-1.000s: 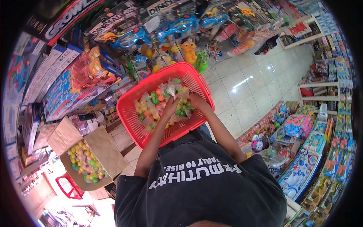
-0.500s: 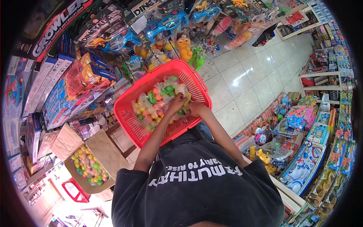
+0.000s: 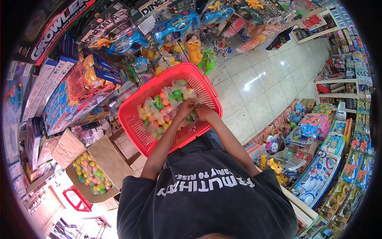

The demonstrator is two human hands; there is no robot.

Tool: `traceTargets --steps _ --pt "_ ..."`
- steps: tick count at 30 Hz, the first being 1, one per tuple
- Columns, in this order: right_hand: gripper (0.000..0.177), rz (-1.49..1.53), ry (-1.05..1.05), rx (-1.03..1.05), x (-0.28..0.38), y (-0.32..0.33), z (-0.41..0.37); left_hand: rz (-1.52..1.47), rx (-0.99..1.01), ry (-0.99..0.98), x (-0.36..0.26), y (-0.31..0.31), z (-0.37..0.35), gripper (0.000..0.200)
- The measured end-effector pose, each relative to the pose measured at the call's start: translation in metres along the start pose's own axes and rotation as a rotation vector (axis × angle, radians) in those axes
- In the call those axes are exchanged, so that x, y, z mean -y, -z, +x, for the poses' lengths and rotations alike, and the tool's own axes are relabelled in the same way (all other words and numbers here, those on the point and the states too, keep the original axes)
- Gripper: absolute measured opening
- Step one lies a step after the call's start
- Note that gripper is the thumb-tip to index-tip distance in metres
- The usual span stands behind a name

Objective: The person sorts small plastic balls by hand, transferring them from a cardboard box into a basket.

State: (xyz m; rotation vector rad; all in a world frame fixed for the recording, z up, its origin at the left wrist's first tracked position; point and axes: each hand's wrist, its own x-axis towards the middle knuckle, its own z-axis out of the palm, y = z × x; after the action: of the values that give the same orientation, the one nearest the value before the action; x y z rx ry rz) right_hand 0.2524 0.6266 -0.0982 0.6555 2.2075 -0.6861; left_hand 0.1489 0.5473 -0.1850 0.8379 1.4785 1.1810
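Observation:
A red plastic basket (image 3: pixel 131 115) sits in front of my body, tilted in view. Inside it lie clear plastic bags of small colourful balls (image 3: pixel 163 109), green, orange and yellow. My left hand (image 3: pixel 186 107) is over the right part of the basket, its fingers pinched on a clear plastic bag (image 3: pixel 200 99). Close beside it, my right hand (image 3: pixel 204 113) is curled in at the same bag. Its fingertips are partly hidden, and the bag's contents are hard to make out.
An open cardboard box (image 3: pixel 111 159) of similar balls (image 3: pixel 92 173) stands at lower left, near a red stool-like object (image 3: pixel 76 200). Boxed toys (image 3: pixel 73 97) line the left; packaged blue toys (image 3: pixel 177 27) lie ahead. Toy shelves (image 3: pixel 314 179) run along the right, beyond the tiled floor (image 3: pixel 254 95).
My hands have drawn closer together at the clear bag, with small finger movements. The basket stays nearly in place; the view has shifted slightly.

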Motion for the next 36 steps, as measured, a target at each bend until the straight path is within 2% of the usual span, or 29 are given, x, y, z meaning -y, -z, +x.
traceTargets --steps 7,13,16,19,21,22,24,25,27,30,36 --pt "0.060 0.098 -0.035 -0.022 -0.009 -0.012 0.009 -0.002 0.051 0.046 0.008 -0.002 0.000 0.035" --pt "0.059 0.136 -0.021 -0.144 -0.010 -0.016 0.010 -0.066 0.017 -0.001 0.005 -0.004 -0.007 0.038" --pt "0.052 0.190 -0.042 -0.174 -0.009 -0.011 0.008 -0.097 0.018 -0.006 0.002 -0.005 -0.005 0.038" --pt "0.046 0.160 -0.054 -0.112 -0.009 -0.013 0.009 0.037 -0.062 -0.064 -0.002 -0.001 -0.002 0.038" --pt "0.042 0.181 -0.022 -0.173 -0.009 -0.015 0.010 0.295 -0.153 -0.105 -0.007 0.003 0.003 0.041" --pt "0.042 0.182 -0.023 -0.173 -0.008 -0.015 0.009 0.296 -0.152 -0.104 -0.012 0.005 0.006 0.041" --pt "0.043 0.170 -0.026 -0.161 -0.008 -0.015 0.008 0.531 -0.220 -0.294 -0.015 0.009 0.013 0.044" --pt "0.043 0.171 -0.026 -0.161 -0.008 -0.013 0.009 0.531 -0.219 -0.294 -0.015 0.009 0.016 0.044" --pt "0.046 0.156 -0.019 -0.053 -0.010 -0.011 0.011 0.773 -0.183 -0.193 -0.014 0.008 0.021 0.047" --pt "0.039 0.179 -0.032 -0.155 -0.010 -0.017 0.013 0.780 -0.120 -0.187 -0.014 0.016 0.026 0.049" --pt "0.036 0.127 -0.030 -0.146 -0.010 -0.018 0.017 0.753 0.000 -0.232 -0.021 0.028 0.019 0.055"
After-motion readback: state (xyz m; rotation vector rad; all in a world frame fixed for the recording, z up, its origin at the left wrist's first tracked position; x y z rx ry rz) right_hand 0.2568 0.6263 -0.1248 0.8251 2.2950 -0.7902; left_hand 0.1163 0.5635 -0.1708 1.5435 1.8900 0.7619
